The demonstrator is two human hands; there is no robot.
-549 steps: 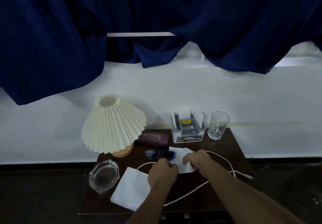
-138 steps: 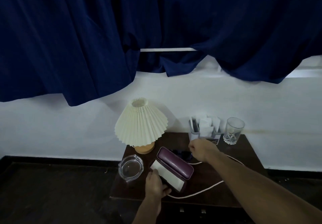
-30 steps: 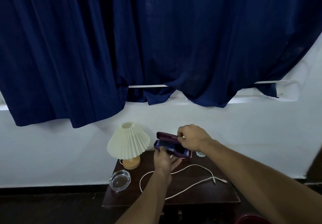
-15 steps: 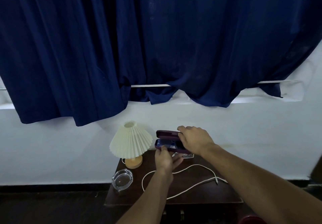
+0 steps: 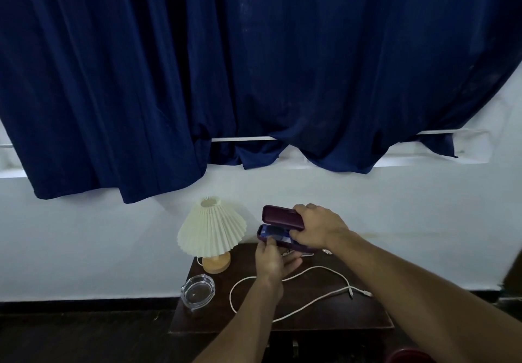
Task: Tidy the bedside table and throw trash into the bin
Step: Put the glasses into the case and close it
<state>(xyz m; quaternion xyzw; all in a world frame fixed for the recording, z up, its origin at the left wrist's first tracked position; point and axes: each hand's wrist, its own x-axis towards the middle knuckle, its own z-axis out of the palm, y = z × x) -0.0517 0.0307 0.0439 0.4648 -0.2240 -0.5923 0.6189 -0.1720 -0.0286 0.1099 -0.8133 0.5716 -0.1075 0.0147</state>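
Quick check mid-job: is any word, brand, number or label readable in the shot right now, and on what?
No text can be read in this view.
glasses case: the lid's outer face shows no legible print in this dim light.
pale sliver below the case: mostly hidden, too small to read.

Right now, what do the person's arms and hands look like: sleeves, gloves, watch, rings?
The left hand and right hand are ungloved, with no ring on the fingers in view. The left forearm and right forearm are uncovered to the frame's edge: no sleeve, watch or bracelet shows. Dim light hides any small marks.
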